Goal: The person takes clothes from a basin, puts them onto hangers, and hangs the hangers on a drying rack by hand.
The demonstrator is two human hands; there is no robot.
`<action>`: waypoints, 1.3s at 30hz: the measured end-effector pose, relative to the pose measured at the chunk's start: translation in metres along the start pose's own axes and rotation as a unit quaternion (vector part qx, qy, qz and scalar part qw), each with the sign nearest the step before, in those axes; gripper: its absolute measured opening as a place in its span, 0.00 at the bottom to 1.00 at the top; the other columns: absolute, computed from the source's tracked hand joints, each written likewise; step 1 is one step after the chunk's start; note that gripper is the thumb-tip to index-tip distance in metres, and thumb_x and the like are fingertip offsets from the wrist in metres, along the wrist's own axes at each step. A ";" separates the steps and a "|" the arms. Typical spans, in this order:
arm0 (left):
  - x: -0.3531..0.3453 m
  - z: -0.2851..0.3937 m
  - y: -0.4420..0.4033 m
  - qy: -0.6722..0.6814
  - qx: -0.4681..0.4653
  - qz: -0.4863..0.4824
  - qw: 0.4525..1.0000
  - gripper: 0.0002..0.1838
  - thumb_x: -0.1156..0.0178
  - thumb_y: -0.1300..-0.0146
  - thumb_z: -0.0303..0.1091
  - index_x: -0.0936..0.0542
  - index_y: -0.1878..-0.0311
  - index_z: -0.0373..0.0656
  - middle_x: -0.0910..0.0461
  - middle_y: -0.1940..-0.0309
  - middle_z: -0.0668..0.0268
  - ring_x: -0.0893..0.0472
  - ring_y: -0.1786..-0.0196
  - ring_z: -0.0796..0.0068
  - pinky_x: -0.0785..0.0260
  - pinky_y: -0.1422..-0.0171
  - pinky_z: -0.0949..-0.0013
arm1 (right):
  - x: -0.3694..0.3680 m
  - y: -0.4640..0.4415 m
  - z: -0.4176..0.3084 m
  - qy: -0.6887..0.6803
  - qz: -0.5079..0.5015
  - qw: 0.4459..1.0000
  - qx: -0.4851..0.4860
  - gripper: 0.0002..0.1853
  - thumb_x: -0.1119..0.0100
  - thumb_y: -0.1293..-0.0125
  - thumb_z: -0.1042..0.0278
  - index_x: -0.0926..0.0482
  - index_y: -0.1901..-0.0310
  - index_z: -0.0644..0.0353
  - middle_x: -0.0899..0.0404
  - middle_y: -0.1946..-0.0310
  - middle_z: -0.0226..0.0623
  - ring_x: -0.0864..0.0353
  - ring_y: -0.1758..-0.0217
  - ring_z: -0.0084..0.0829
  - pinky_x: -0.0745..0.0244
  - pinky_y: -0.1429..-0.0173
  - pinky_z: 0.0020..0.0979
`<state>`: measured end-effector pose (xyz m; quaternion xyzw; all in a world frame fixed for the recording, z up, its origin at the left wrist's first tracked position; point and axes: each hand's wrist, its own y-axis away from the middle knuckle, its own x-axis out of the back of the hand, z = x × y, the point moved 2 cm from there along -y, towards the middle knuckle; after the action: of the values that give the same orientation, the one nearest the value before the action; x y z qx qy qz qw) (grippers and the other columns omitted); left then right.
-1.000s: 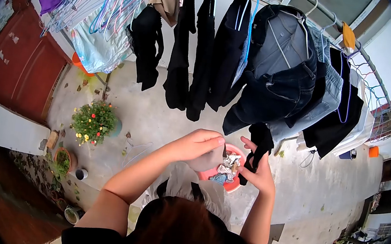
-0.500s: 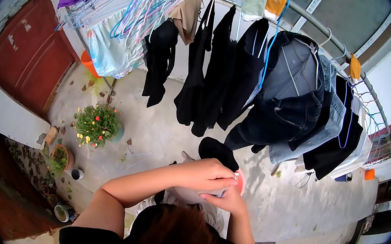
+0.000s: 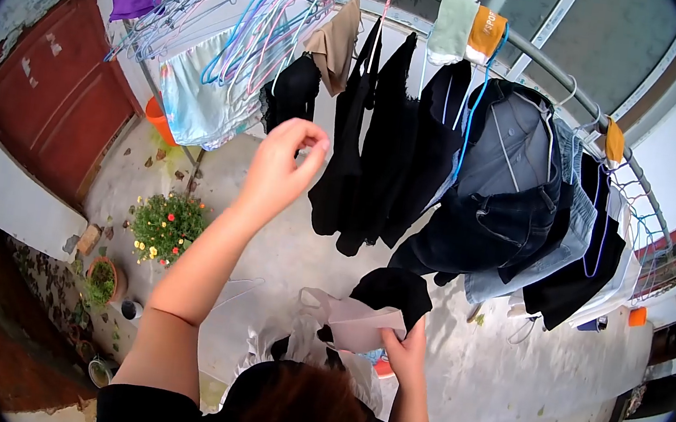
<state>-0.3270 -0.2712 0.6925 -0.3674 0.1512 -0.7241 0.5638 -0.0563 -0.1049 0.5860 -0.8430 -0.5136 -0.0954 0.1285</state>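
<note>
My right hand (image 3: 407,346) is closed on the edge of a pale pink garment (image 3: 354,321) with a thin loop at its left end. A piece of black cloth (image 3: 394,290) lies just behind it, touching or held with it; I cannot tell which. My left hand (image 3: 287,156) is raised in front of the hanging clothes, fingers bent towards the thumb with a gap between them. Nothing shows in it. The nearest hanging things are a black lacy garment (image 3: 295,92) and a beige cloth (image 3: 334,46).
A metal rail (image 3: 535,51) carries several bare hangers (image 3: 263,33), dark jeans (image 3: 506,219), black garments and socks (image 3: 452,24). A flowering plant (image 3: 167,228) stands at the left on the concrete floor. Part of a red basin (image 3: 383,369) shows below the pink garment.
My left hand has left my right hand and risen up and left towards the rail. The pale pink garment now shows in my right hand, which has stayed low.
</note>
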 end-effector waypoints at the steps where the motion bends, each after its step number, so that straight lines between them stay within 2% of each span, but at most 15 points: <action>1: 0.016 -0.007 -0.026 -0.039 0.030 0.050 0.998 0.06 0.42 0.41 0.29 0.24 0.65 0.36 0.24 0.69 0.60 0.23 0.63 0.64 0.31 0.56 0.66 | 0.004 0.003 0.002 -0.007 0.020 1.000 -0.004 0.29 0.43 0.46 0.79 0.36 0.40 0.65 0.28 0.49 0.36 0.29 0.46 0.27 0.35 0.41 0.29; 2: 0.029 -0.027 -0.053 -0.143 -0.034 0.096 0.984 0.08 0.41 0.41 0.31 0.24 0.64 0.35 0.23 0.68 0.58 0.22 0.62 0.60 0.30 0.56 0.62 | 0.009 0.005 0.004 -0.013 0.022 1.000 -0.003 0.29 0.43 0.45 0.79 0.36 0.39 0.64 0.28 0.49 0.36 0.30 0.46 0.27 0.35 0.41 0.29; 4: 0.049 -0.064 -0.097 -0.285 -0.088 0.142 0.944 0.13 0.39 0.43 0.34 0.23 0.59 0.34 0.22 0.63 0.53 0.21 0.59 0.57 0.29 0.53 0.61 | 0.018 0.009 0.007 -0.026 0.027 0.999 -0.001 0.29 0.44 0.44 0.79 0.36 0.39 0.63 0.28 0.49 0.35 0.30 0.46 0.27 0.35 0.41 0.29; 7: 0.062 -0.099 -0.140 -0.395 -0.061 0.144 0.905 0.16 0.37 0.46 0.36 0.22 0.59 0.34 0.23 0.62 0.49 0.22 0.57 0.51 0.29 0.52 0.56 | 0.028 0.021 0.018 -0.052 0.087 0.994 -0.048 0.29 0.44 0.43 0.80 0.36 0.38 0.61 0.29 0.49 0.33 0.30 0.46 0.26 0.36 0.40 0.29; 10: 0.064 -0.117 -0.160 -0.409 0.030 0.054 0.911 0.16 0.35 0.48 0.36 0.21 0.62 0.33 0.24 0.62 0.47 0.22 0.58 0.49 0.29 0.52 0.56 | 0.038 0.033 0.032 -0.087 0.129 0.985 -0.077 0.29 0.43 0.43 0.79 0.37 0.38 0.61 0.28 0.49 0.33 0.30 0.47 0.26 0.36 0.41 0.28; 16: 0.047 -0.139 -0.169 -0.470 -0.028 0.036 0.882 0.18 0.36 0.51 0.40 0.21 0.66 0.31 0.23 0.65 0.45 0.22 0.61 0.46 0.28 0.54 0.53 | 0.057 0.058 0.056 -0.098 0.189 0.969 -0.128 0.30 0.39 0.42 0.76 0.36 0.37 0.59 0.27 0.49 0.33 0.29 0.47 0.26 0.34 0.42 0.28; 19: 0.041 -0.148 -0.180 -0.452 -0.017 0.047 0.891 0.16 0.41 0.46 0.39 0.21 0.69 0.30 0.22 0.68 0.43 0.21 0.64 0.45 0.27 0.56 0.51 | 0.065 0.069 0.063 -0.104 0.207 0.965 -0.124 0.30 0.39 0.41 0.76 0.37 0.37 0.59 0.27 0.48 0.34 0.29 0.46 0.27 0.34 0.41 0.29; 22: 0.039 -0.133 -0.188 -0.443 0.016 0.060 0.894 0.12 0.46 0.44 0.33 0.20 0.72 0.33 0.21 0.67 0.43 0.19 0.65 0.45 0.25 0.59 0.52 | 0.068 0.074 0.060 -0.116 0.223 0.959 -0.129 0.30 0.39 0.41 0.76 0.37 0.37 0.59 0.27 0.48 0.34 0.28 0.46 0.28 0.34 0.41 0.29; 26: 0.048 -0.119 -0.195 -0.454 -0.014 0.074 0.888 0.13 0.50 0.41 0.32 0.20 0.74 0.34 0.21 0.72 0.44 0.19 0.67 0.45 0.25 0.62 0.51 | 0.071 0.078 0.064 -0.115 0.227 0.958 -0.133 0.29 0.39 0.41 0.76 0.36 0.37 0.60 0.27 0.47 0.34 0.29 0.45 0.28 0.34 0.41 0.29; 27: 0.052 -0.114 -0.196 -0.461 -0.041 0.078 0.883 0.12 0.50 0.40 0.32 0.22 0.69 0.33 0.21 0.73 0.44 0.19 0.68 0.44 0.26 0.62 0.49 | 0.072 0.080 0.064 -0.108 0.228 0.959 -0.132 0.29 0.39 0.41 0.76 0.37 0.37 0.60 0.27 0.47 0.34 0.29 0.45 0.28 0.34 0.41 0.29; 31: 0.060 -0.099 -0.211 -0.399 -0.017 0.140 0.906 0.12 0.52 0.37 0.33 0.26 0.61 0.32 0.20 0.71 0.44 0.20 0.65 0.43 0.28 0.60 0.47 | 0.074 0.078 0.063 -0.101 0.232 0.960 -0.121 0.29 0.40 0.41 0.76 0.37 0.37 0.60 0.27 0.47 0.34 0.29 0.45 0.27 0.34 0.40 0.29; 34: 0.072 -0.087 -0.219 -0.334 -0.052 0.115 0.934 0.14 0.53 0.34 0.37 0.26 0.58 0.34 0.20 0.69 0.45 0.21 0.63 0.42 0.29 0.57 0.49 | 0.074 0.077 0.060 -0.094 0.246 0.956 -0.129 0.29 0.40 0.41 0.76 0.37 0.37 0.61 0.27 0.47 0.34 0.29 0.45 0.27 0.35 0.40 0.29; 36: 0.079 -0.067 -0.204 -0.315 -0.033 0.088 0.944 0.15 0.52 0.33 0.40 0.25 0.55 0.38 0.20 0.67 0.45 0.21 0.60 0.42 0.30 0.55 0.52 | 0.077 0.077 0.056 -0.115 0.250 0.951 -0.139 0.30 0.41 0.41 0.77 0.37 0.36 0.61 0.27 0.47 0.34 0.29 0.44 0.27 0.35 0.40 0.29; 37: 0.090 -0.087 -0.209 -0.309 -0.047 0.064 0.948 0.14 0.51 0.33 0.41 0.24 0.54 0.41 0.20 0.65 0.46 0.21 0.58 0.43 0.30 0.56 0.54 | 0.080 0.077 0.056 -0.106 0.253 0.952 -0.138 0.30 0.42 0.40 0.78 0.37 0.36 0.61 0.28 0.47 0.34 0.29 0.44 0.27 0.35 0.40 0.29; 39: 0.109 -0.083 -0.193 -0.317 -0.045 0.060 0.946 0.15 0.51 0.33 0.44 0.23 0.53 0.44 0.19 0.64 0.50 0.19 0.61 0.50 0.29 0.57 0.58 | 0.086 0.080 0.057 -0.127 0.264 0.949 -0.120 0.29 0.42 0.40 0.78 0.37 0.36 0.61 0.28 0.46 0.35 0.29 0.44 0.27 0.35 0.40 0.28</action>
<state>-0.5318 -0.3273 0.7970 -0.5929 0.0188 -0.5277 0.6080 0.0554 -0.0500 0.5477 -0.9628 -0.2693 -0.0111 -0.0189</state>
